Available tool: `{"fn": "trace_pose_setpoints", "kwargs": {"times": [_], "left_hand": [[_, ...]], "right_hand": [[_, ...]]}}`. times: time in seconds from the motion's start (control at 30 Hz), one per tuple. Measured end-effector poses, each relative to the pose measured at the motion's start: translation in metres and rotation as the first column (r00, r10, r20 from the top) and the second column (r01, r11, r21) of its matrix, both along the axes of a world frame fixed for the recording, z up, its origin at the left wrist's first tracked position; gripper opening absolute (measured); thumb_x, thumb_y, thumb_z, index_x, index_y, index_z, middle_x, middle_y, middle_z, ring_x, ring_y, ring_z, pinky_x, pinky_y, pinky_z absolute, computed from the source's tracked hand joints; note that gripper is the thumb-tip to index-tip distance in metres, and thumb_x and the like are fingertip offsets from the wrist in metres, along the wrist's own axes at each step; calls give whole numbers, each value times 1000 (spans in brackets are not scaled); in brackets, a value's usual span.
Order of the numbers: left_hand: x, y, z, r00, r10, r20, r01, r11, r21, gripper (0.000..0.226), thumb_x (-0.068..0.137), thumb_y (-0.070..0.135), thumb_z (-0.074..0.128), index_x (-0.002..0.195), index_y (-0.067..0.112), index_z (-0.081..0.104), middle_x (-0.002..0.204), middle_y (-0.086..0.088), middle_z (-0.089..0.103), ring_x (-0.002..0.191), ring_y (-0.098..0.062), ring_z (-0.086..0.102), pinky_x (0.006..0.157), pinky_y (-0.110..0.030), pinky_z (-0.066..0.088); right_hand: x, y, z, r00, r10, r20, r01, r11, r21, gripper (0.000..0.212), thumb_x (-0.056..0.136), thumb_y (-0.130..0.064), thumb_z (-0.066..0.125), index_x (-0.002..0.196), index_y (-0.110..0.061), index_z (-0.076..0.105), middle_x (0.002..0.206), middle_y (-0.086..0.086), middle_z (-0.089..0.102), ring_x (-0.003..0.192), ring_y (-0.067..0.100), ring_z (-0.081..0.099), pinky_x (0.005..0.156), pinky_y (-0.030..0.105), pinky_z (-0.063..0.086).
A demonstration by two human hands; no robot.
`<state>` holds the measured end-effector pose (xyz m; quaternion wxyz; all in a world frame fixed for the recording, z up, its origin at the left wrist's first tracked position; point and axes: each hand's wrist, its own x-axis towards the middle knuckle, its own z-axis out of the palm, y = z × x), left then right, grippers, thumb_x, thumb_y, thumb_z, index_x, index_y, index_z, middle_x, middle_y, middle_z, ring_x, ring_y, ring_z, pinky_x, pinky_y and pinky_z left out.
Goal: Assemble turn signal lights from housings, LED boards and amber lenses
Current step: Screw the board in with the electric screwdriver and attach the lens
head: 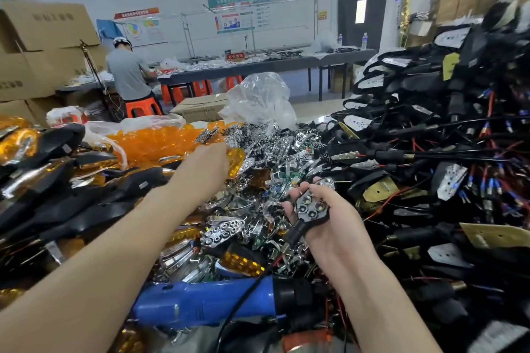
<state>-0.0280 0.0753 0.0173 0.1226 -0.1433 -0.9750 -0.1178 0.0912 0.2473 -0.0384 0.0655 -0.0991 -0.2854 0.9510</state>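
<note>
Amber faceted lens (237, 162) pinched in left hand (205, 165); right hand (329, 223) grips chrome-faced black housing (311, 206).

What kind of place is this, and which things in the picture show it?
Probably a small factory's assembly workshop. Heaps of amber lenses and wired black housings, stacked cardboard boxes at the left, and another person at a long table show it.

the left hand (205, 165) shows only its back; its fingers are hidden, so whether they grip the amber lens (236, 162) cannot be told. the housing (311, 208) covers the palm of the right hand (329, 218). both forearms run off the bottom edge. print on the wall posters (238, 13) is too small to read, and the wired pile (473, 123) blurs at the right edge.
</note>
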Motion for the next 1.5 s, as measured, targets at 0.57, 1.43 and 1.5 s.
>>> {"fn": "trace_pose_setpoints", "kwargs": {"times": [0.57, 1.43, 1.5], "left_hand": [[156, -9, -52, 800, -500, 331, -406, -47, 913, 17, 97, 19, 44, 99, 8, 56, 78, -13, 65, 53, -17, 52, 37, -25, 35], [187, 5, -77, 873, -487, -7, 184, 318, 930, 36, 75, 46, 75, 108, 43, 62, 112, 14, 72, 102, -3, 68, 83, -11, 50], [187, 6, -78, 882, -471, 6, 171, 332, 928, 36, 72, 48, 75, 106, 47, 61, 109, 16, 72, 100, -1, 68, 80, -10, 50]], "right_hand": [[63, -18, 1, 991, 17, -134, -17, 1000, 7, 27, 95, 4, 39, 109, -9, 57, 84, 10, 59, 79, 23, 60, 79, 36, 50], [68, -13, -16, 960, 102, -261, -9, 941, 337, 38, 78, -12, 59, 109, -25, 76, 90, 4, 69, 88, 18, 68, 77, 32, 58], [69, -13, -16, 954, 113, -277, -2, 927, 374, 38, 78, -11, 59, 109, -25, 76, 91, 4, 69, 87, 18, 67, 77, 32, 58]]}}
